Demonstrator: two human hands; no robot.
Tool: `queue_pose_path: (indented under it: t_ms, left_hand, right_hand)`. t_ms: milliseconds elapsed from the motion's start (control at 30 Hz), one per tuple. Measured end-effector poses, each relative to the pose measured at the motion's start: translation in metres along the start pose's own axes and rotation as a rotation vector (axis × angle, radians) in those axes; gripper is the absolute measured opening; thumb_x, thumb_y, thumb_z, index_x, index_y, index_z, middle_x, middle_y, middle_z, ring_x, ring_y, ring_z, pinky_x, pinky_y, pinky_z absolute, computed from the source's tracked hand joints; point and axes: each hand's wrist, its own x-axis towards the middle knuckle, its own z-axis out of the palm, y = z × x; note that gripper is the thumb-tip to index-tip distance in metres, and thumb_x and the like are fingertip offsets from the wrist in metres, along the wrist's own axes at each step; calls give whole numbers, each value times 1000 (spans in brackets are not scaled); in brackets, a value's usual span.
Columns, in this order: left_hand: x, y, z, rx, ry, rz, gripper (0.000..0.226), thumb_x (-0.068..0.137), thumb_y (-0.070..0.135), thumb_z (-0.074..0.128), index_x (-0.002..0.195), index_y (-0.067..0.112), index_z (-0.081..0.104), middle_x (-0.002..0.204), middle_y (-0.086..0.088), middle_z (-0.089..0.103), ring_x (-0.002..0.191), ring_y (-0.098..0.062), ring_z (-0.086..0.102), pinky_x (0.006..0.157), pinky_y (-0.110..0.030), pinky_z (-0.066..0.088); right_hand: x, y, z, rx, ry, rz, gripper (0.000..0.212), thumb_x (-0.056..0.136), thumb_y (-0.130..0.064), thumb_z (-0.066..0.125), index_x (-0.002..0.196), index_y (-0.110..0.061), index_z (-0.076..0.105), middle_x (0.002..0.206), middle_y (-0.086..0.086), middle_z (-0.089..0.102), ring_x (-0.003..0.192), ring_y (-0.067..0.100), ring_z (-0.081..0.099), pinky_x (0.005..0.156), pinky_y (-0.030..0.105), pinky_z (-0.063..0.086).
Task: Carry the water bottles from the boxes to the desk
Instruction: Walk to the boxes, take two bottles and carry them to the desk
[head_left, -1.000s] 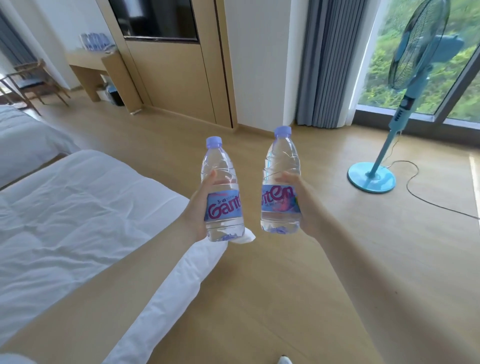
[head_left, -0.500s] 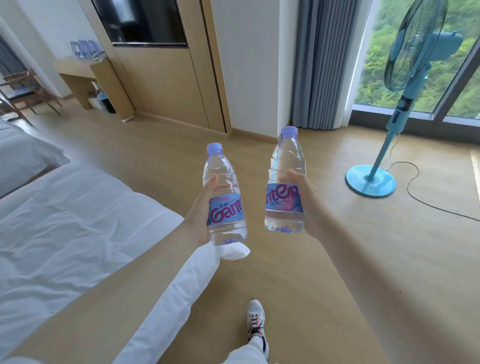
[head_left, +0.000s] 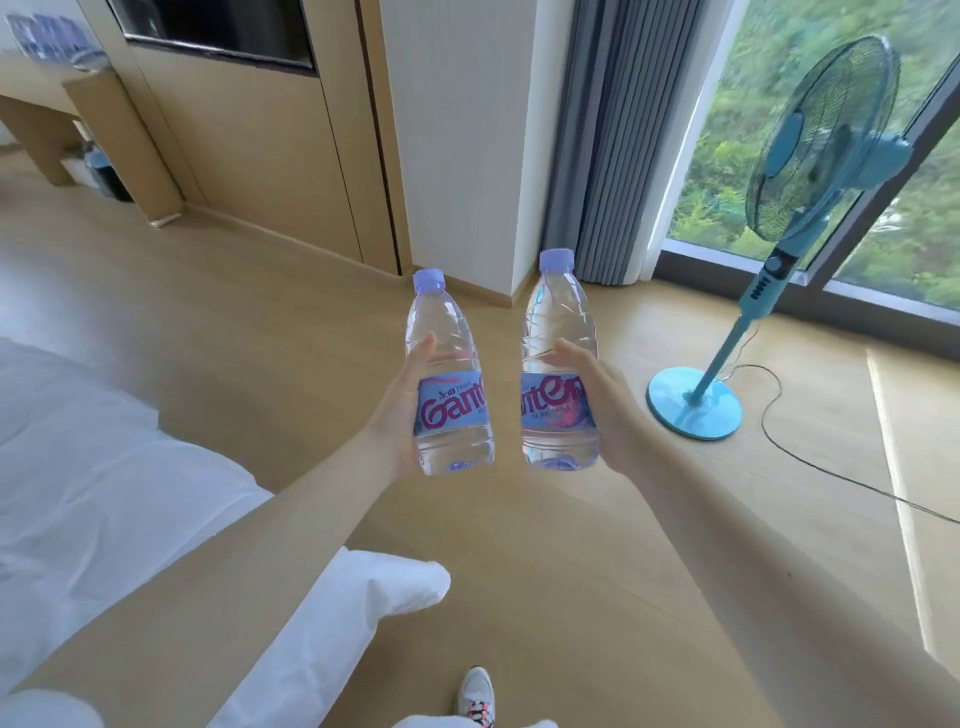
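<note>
Head view; I read this as mid-carry. The left hand (head_left: 397, 415) is clamped round the label band of a clear plastic water bottle with a lilac cap and blue-and-pink label (head_left: 452, 410), thumb lying up the near side. The right hand (head_left: 610, 410) is wrapped the same way round a second clear lilac-capped bottle (head_left: 553, 405). Both bottles are upright, caps up, held in the air over the pale wooden floor (head_left: 260, 338), just beside each other but not touching. I judge the grip at the label, near mid-height, keeps the full bottles balanced and spares the thin walls from buckling. Arms stretched forward keep both bottles in the camera's sight. The light wooden desk (head_left: 114, 140) stands well apart, far upper left, with bluish shapes (head_left: 47, 36) on top, too blurred to identify. The boxes are not in view. The white bed (head_left: 78, 467) lies along the left and the teal pedestal fan (head_left: 810, 156) stands to the right. I judge the route bends left across open floor between them.
</note>
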Motion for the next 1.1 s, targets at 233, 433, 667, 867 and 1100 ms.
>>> queue_pose_path:
  t_ms: [233, 433, 667, 867, 1100]
  left_hand:
    - [60, 37, -16, 12, 4, -13, 55, 74, 64, 54, 101, 16, 64, 85, -7, 66, 72, -21, 66, 68, -33, 57]
    - [109, 57, -30, 5, 117, -29, 61, 69, 64, 60, 107, 18, 63, 88, -8, 69, 76, -23, 68, 71, -37, 55]
    - [181, 94, -33, 12, 323, 22, 62, 65, 63, 62, 105, 17, 66, 91, -10, 72, 76, -26, 70, 74, -39, 55]
    - [239, 139, -24, -14, 535, 62, 65, 68, 70, 60, 104, 17, 68, 90, -9, 72, 77, -27, 69, 77, -41, 55]
    - [287, 157, -22, -121, 678, 64, 69, 69, 73, 58, 104, 15, 69, 85, -9, 72, 72, -27, 69, 74, -41, 55]
  right_hand:
    - [74, -17, 19, 27, -11, -3, 20, 90, -36, 60, 102, -20, 63, 72, 0, 73, 63, 15, 71, 52, 23, 54]
    - [140, -25, 26, 35, -69, 15, 19, 92, -36, 59, 100, -19, 62, 67, -3, 72, 59, 13, 70, 50, 22, 53]
    - [248, -52, 30, 3, -234, 27, 21, 92, -37, 59, 100, -18, 63, 70, -1, 72, 61, 12, 70, 55, 24, 54]
    - [337, -96, 31, -22, -390, 25, 25, 91, -37, 61, 102, -15, 62, 70, -1, 71, 61, 13, 69, 57, 25, 54]
    - [414, -110, 34, -2, -512, 102, 32, 91, -43, 59, 108, -15, 62, 84, 5, 71, 71, 18, 70, 68, 32, 56]
